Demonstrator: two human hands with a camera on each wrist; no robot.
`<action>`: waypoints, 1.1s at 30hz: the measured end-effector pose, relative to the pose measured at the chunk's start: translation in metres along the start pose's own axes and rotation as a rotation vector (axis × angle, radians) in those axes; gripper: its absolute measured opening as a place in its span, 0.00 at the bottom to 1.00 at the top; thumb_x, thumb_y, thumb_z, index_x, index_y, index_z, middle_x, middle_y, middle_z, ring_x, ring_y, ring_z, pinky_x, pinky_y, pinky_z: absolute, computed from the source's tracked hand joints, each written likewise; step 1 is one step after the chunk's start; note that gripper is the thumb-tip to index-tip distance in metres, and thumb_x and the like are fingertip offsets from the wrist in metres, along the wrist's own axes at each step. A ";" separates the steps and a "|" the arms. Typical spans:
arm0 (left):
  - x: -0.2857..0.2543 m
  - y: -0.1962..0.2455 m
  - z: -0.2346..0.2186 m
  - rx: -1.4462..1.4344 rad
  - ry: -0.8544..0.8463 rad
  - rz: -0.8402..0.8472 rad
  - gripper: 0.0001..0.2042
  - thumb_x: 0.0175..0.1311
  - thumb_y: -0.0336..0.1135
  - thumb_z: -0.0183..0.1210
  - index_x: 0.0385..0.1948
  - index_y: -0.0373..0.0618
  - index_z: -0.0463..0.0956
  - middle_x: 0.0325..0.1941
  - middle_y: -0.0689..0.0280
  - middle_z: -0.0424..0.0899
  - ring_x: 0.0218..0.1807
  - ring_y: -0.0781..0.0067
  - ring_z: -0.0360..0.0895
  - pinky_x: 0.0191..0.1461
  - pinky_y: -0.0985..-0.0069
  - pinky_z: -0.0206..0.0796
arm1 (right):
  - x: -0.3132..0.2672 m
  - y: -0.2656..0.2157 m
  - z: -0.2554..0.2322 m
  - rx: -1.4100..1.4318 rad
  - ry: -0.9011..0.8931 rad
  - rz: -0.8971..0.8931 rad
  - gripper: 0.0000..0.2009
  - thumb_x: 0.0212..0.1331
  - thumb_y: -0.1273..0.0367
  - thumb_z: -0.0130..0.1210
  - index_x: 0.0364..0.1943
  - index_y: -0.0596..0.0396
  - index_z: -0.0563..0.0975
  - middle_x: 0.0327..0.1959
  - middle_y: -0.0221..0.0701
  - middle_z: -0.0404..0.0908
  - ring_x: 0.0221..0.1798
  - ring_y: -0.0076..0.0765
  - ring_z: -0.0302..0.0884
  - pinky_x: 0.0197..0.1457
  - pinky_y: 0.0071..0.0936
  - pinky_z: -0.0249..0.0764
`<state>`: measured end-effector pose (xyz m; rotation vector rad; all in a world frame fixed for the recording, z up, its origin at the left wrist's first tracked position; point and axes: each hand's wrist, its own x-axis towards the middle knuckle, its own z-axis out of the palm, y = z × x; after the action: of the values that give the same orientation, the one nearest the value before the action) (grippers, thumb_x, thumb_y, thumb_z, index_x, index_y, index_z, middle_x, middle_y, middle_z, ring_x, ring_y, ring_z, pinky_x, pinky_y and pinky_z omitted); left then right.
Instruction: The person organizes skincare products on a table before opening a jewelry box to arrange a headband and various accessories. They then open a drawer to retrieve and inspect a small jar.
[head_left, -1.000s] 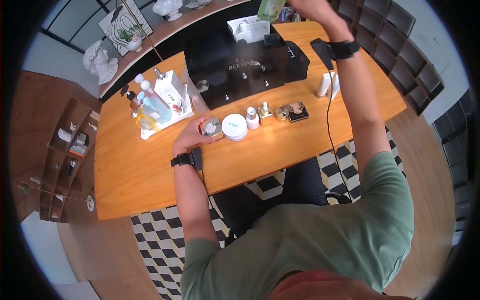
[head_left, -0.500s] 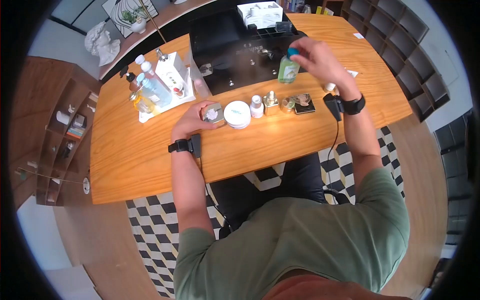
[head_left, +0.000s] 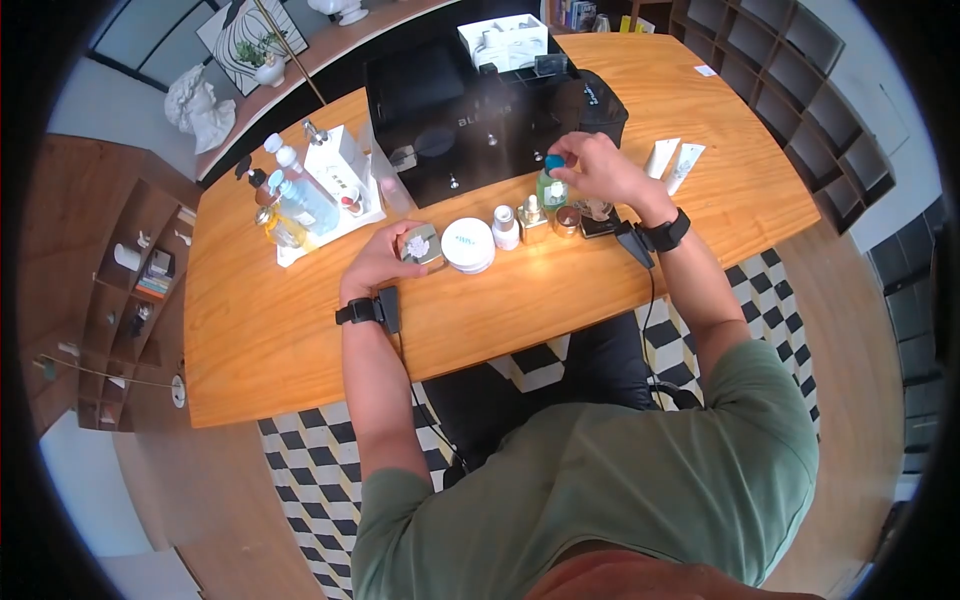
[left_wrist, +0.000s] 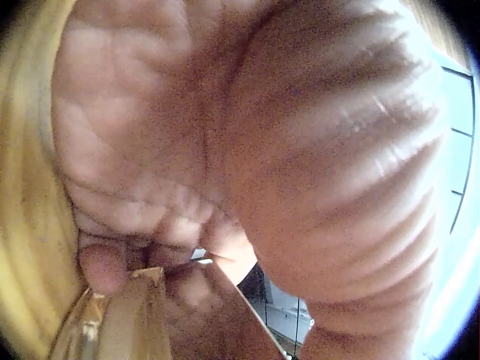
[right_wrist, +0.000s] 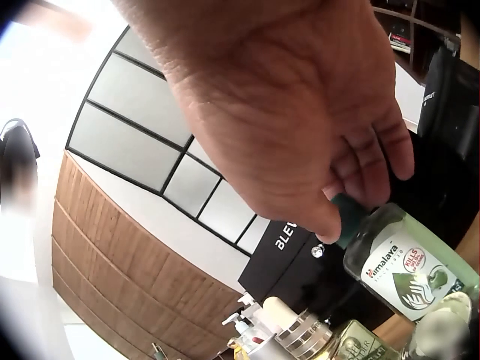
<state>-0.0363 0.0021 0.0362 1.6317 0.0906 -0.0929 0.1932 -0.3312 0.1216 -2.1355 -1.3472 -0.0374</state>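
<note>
My left hand (head_left: 380, 262) grips a square cosmetic jar (head_left: 420, 246) with a flower design on top, at the left end of a row. In the left wrist view the fingers lie along the jar's shiny gold side (left_wrist: 127, 322). With thumb and fingers my right hand (head_left: 603, 170) pinches the teal cap (head_left: 555, 161) of a green sanitizer bottle (right_wrist: 412, 262), labelled Himalaya. The bottle is upright between the black case (head_left: 480, 130) and the row. Beside the left hand's jar sit a round white jar (head_left: 469, 246), a small white bottle (head_left: 506, 228) and a gold perfume bottle (head_left: 532, 218).
A small copper-capped jar (head_left: 567, 221) and a dark compact (head_left: 597, 222) lie under the right wrist. Two white tubes (head_left: 684, 168) stand farther right. On the left, a white tray (head_left: 300, 250) bears several bottles. A black pouch (head_left: 604, 105) sits beside the case.
My right hand has brought the green bottle from beyond the case down toward the row, in front of the case. The left hand keeps its grip on the jar in place.
</note>
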 end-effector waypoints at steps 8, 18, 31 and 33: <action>0.001 -0.003 -0.002 0.017 -0.019 0.005 0.37 0.38 0.15 0.74 0.58 0.39 0.72 0.50 0.75 0.81 0.51 0.84 0.77 0.58 0.83 0.69 | 0.000 -0.003 -0.006 -0.022 -0.038 0.000 0.14 0.56 0.70 0.65 0.44 0.62 0.81 0.38 0.46 0.84 0.43 0.50 0.84 0.47 0.39 0.78; 0.001 -0.004 -0.002 0.022 -0.005 0.000 0.36 0.39 0.15 0.73 0.58 0.39 0.73 0.49 0.74 0.81 0.52 0.83 0.77 0.58 0.82 0.70 | -0.002 -0.008 -0.015 -0.120 -0.024 -0.072 0.19 0.52 0.69 0.66 0.49 0.60 0.81 0.41 0.44 0.85 0.46 0.51 0.84 0.48 0.40 0.78; 0.000 -0.003 -0.003 0.097 0.007 0.005 0.35 0.40 0.17 0.74 0.58 0.38 0.74 0.50 0.74 0.81 0.52 0.83 0.76 0.61 0.81 0.67 | 0.145 -0.018 -0.061 -0.304 0.427 -0.385 0.19 0.61 0.71 0.58 0.57 0.58 0.77 0.48 0.43 0.83 0.53 0.52 0.80 0.59 0.42 0.75; -0.001 -0.002 -0.003 0.154 0.019 0.022 0.35 0.41 0.16 0.74 0.58 0.38 0.73 0.49 0.74 0.81 0.52 0.84 0.76 0.60 0.81 0.69 | 0.168 -0.011 -0.055 -0.336 0.371 -0.341 0.22 0.62 0.69 0.57 0.61 0.57 0.74 0.51 0.44 0.81 0.58 0.53 0.77 0.63 0.44 0.72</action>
<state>-0.0371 0.0054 0.0344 1.7874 0.0818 -0.0690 0.2811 -0.2190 0.2269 -1.9949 -1.5343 -0.8065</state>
